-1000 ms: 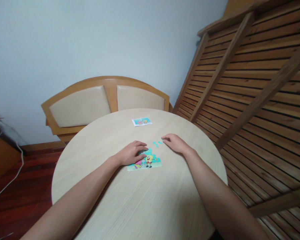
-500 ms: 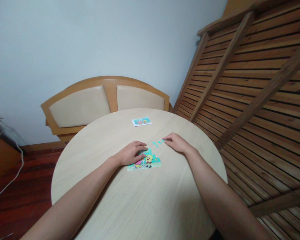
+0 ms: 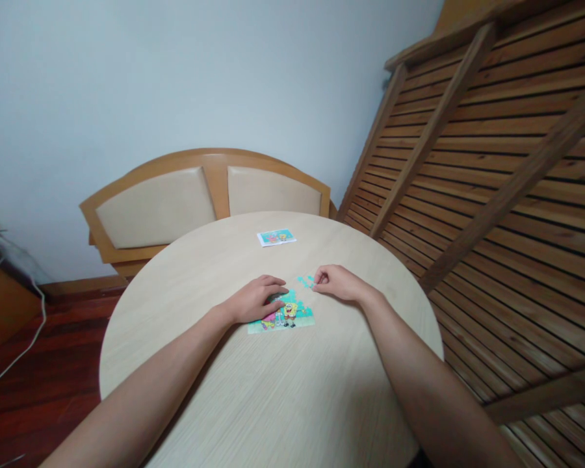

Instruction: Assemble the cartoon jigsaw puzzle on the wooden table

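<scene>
On the table lies a partly joined jigsaw puzzle (image 3: pixel 299 318) with a yellow and a pink cartoon figure on a turquoise ground. My left hand (image 3: pixel 258 299) rests flat over its left part, fingers apart, covering some of the picture. Just beyond the puzzle's upper right edge, my right hand (image 3: pixel 338 283) is closed in a pinch on a small turquoise puzzle piece, mostly hidden by the fingertips. A few loose turquoise puzzle pieces (image 3: pixel 304 281) lie on the table between the two hands.
A small printed picture card (image 3: pixel 277 237) with similar figures lies farther back on the round, pale wooden table (image 3: pixel 253 403). Behind the table stands a padded headboard (image 3: pixel 156 201) against the wall. Slatted wooden panels (image 3: pixel 468 162) lean at the right.
My right hand has pulled slightly nearer to the puzzle, its fingers curling into a pinch on a piece from the loose group. My left hand has stayed in place.
</scene>
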{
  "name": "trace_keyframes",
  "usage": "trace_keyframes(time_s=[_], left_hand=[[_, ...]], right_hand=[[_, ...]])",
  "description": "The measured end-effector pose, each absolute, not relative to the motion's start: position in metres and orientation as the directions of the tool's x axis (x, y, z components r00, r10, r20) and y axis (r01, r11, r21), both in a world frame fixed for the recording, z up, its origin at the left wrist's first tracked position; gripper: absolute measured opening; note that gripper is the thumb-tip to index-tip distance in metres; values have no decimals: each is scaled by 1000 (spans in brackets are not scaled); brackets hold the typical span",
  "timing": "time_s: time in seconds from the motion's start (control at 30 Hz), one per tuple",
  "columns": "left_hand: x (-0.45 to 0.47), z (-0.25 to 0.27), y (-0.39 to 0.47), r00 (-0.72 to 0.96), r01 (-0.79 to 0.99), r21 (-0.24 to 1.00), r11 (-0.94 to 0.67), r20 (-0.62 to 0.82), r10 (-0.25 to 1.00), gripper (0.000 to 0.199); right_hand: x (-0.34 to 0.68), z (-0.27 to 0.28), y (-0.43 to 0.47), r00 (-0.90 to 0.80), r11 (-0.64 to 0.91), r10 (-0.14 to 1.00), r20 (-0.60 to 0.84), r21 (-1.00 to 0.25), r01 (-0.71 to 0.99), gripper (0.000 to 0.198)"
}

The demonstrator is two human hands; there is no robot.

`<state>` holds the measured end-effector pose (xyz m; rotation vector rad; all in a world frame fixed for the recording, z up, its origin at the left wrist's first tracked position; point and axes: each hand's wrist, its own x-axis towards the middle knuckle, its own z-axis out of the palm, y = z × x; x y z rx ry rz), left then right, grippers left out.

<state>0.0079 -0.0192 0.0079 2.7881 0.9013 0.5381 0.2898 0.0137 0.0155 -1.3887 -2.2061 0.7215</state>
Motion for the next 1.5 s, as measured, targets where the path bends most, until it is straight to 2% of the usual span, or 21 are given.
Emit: trace_keyframes(time_s=[0.1, 0.17, 0.37, 0.5, 0.63, 0.9, 1.2, 1.5], left_hand=[[8, 8, -19, 752, 534, 265, -803, 285, 594, 37], [8, 7, -18, 751, 531, 268, -804, 290, 593, 36], [8, 7, -17, 760, 519, 246, -819, 306, 573, 35], [9, 7, -18, 758, 524, 250, -814, 299, 580, 35], [9, 7, -18, 755, 529, 256, -809, 292, 586, 36], [9, 6, -17, 765, 517, 243, -821, 299, 570, 38], [9, 7, -17, 777, 524, 218, -823, 274, 567, 38], [9, 7, -17, 781, 522, 209, -827, 271, 562, 38]], right_hand=[[284, 12, 14, -477, 378, 875, 76, -723, 579, 16], [283, 12, 14, -502, 386, 862, 71, -734, 559, 16], [293, 17, 13, -462, 384, 886, 41, -624, 680, 13], [295, 16, 17, -420, 416, 898, 129, -558, 718, 16], [288, 10, 20, -444, 517, 855, 268, -519, 681, 22], [280, 4, 22, -478, 559, 829, 290, -422, 714, 17], [267, 7, 13, -532, 589, 804, 267, -475, 653, 17], [261, 10, 7, -572, 617, 780, 253, -461, 637, 15]])
